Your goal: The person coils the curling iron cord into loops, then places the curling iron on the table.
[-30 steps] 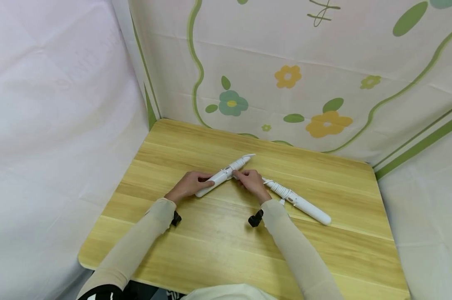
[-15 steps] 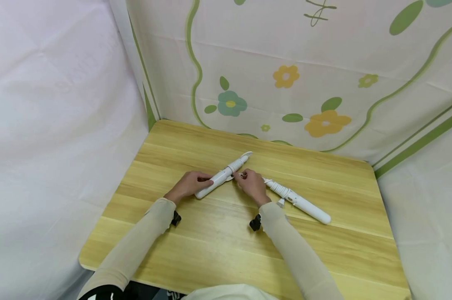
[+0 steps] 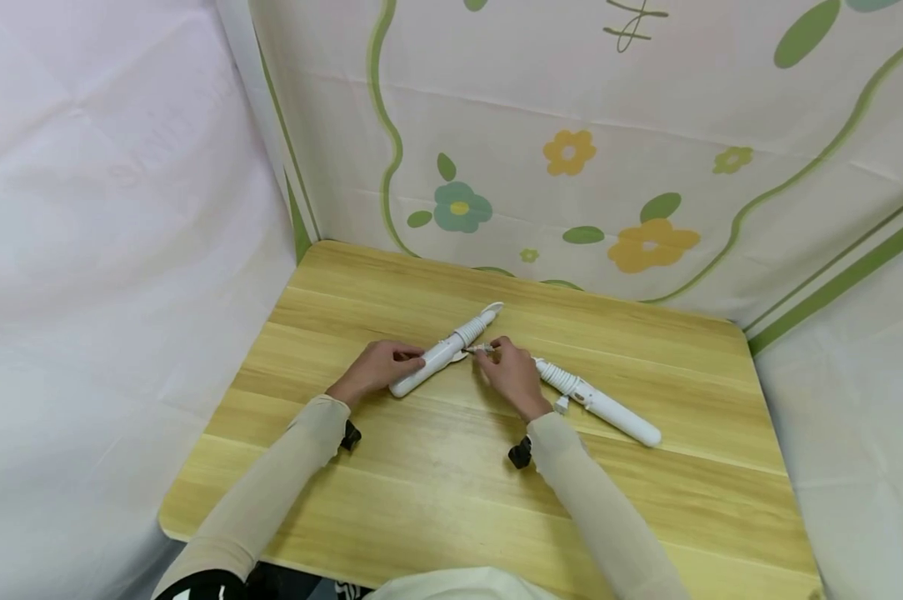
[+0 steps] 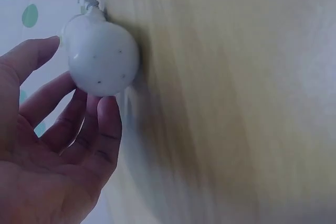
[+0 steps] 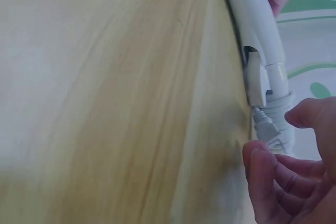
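Observation:
A white curling iron (image 3: 432, 364), its cord wound round the slimmer end, lies slanted on the table. My left hand (image 3: 378, 367) holds its thick barrel, thumb on one side and curled fingers on the other; the barrel's rounded end (image 4: 105, 59) faces the left wrist view. Near the middle, its lever (image 5: 256, 80) stands out from the body. A small white plug (image 5: 266, 127) hangs by the lever and the cord coils (image 5: 286, 114). My right hand (image 3: 513, 377) is at this plug, thumb and index finger parted on either side of it.
A second white curling iron (image 3: 616, 417), also with its cord wound on and its plug (image 3: 561, 405) hanging out, lies to the right of my right hand. The wooden table (image 3: 436, 500) meets a flowered cloth wall (image 3: 526, 108) at the back.
My right hand has shifted slightly right and its thumb and index finger have spread, so the plug shows between them. My left hand stays on the curling iron, which has barely moved.

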Available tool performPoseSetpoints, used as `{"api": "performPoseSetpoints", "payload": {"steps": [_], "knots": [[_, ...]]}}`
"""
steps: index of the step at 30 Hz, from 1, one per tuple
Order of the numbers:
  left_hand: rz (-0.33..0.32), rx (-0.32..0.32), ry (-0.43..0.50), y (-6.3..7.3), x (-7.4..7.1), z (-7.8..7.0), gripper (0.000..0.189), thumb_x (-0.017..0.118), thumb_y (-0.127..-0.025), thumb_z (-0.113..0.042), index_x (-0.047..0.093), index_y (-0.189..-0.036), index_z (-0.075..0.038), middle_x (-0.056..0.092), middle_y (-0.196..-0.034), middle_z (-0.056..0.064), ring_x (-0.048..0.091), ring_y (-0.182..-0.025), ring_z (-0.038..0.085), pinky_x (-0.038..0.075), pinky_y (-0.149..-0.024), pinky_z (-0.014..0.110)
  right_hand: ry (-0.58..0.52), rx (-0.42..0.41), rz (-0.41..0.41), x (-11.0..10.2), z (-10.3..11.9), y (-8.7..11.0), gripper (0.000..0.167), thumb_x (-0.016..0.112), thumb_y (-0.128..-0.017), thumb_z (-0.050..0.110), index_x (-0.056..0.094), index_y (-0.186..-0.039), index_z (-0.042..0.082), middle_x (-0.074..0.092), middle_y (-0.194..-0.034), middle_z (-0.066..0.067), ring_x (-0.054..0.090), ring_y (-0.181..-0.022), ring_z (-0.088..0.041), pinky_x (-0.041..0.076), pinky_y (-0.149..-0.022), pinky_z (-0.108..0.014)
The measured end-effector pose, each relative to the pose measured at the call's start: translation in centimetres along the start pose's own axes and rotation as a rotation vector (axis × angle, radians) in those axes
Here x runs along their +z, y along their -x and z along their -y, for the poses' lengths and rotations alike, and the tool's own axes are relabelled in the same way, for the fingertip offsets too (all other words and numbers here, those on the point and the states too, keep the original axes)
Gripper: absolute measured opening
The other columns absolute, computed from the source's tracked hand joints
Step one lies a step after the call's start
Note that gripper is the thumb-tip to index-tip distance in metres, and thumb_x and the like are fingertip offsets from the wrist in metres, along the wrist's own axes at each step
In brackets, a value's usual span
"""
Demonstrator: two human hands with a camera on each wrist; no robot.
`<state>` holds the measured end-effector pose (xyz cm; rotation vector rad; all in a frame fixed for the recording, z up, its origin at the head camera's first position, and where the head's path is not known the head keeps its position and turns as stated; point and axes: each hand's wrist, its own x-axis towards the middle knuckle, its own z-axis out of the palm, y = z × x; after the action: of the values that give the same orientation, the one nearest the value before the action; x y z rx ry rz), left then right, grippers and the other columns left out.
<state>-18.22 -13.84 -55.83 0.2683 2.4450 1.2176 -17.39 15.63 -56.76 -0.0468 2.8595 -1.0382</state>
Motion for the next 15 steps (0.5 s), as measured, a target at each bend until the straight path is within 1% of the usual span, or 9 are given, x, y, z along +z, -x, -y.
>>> {"api": "performPoseSetpoints", "payload": {"steps": [4,7,11,15], "knots": [[-0.057,0.021,-0.015,-0.2,-0.8,-0.2,0.041,0.071,-0.107,-0.039,0.075,-0.141,-0.015,0.077,-0.13,0.005,0.071,-0.116,0.025,0.058,-0.101,0.047,-0.018,-0.025,-0.011,-1.2,-0.2,0.2,0.045,0.061,-0.111,0.045,0.068,-0.135,0.008,0.081,-0.095,-0.008,0.071,-0.069,-0.018,0.056,-0.061,-0.037],[-0.106,0.036,-0.024,-0.4,-1.5,-0.6,0.036,0.071,-0.108,-0.033,0.077,-0.137,-0.012,0.078,-0.126,0.006,0.071,-0.114,0.027,0.058,-0.1,0.049,-0.007,-0.051,-0.027,-2.7,-0.6,0.2,0.041,0.059,-0.112,0.043,0.07,-0.132,0.009,0.08,-0.09,-0.006,0.069,-0.065,-0.017,0.055,-0.06,-0.037],[-0.154,0.058,-0.071,-0.5,-2.5,-1.1,0.032,0.071,-0.109,-0.029,0.079,-0.132,-0.01,0.079,-0.122,0.006,0.071,-0.11,0.027,0.059,-0.096,0.048,0.04,-0.075,-0.053,-5.1,-1.5,0.0,0.036,0.059,-0.112,0.039,0.074,-0.125,0.009,0.079,-0.09,-0.008,0.065,-0.061,-0.017,0.051,-0.055,-0.034],[-0.2,0.09,-0.133,-0.8,-3.8,-1.8,0.028,0.071,-0.109,-0.026,0.081,-0.128,-0.009,0.081,-0.118,0.007,0.071,-0.107,0.027,0.059,-0.093,0.047,0.074,-0.071,-0.082,-7.7,-3.0,-0.2,0.033,0.058,-0.111,0.036,0.074,-0.12,0.009,0.079,-0.093,-0.01,0.066,-0.064,-0.019,0.05,-0.056,-0.033]]}}
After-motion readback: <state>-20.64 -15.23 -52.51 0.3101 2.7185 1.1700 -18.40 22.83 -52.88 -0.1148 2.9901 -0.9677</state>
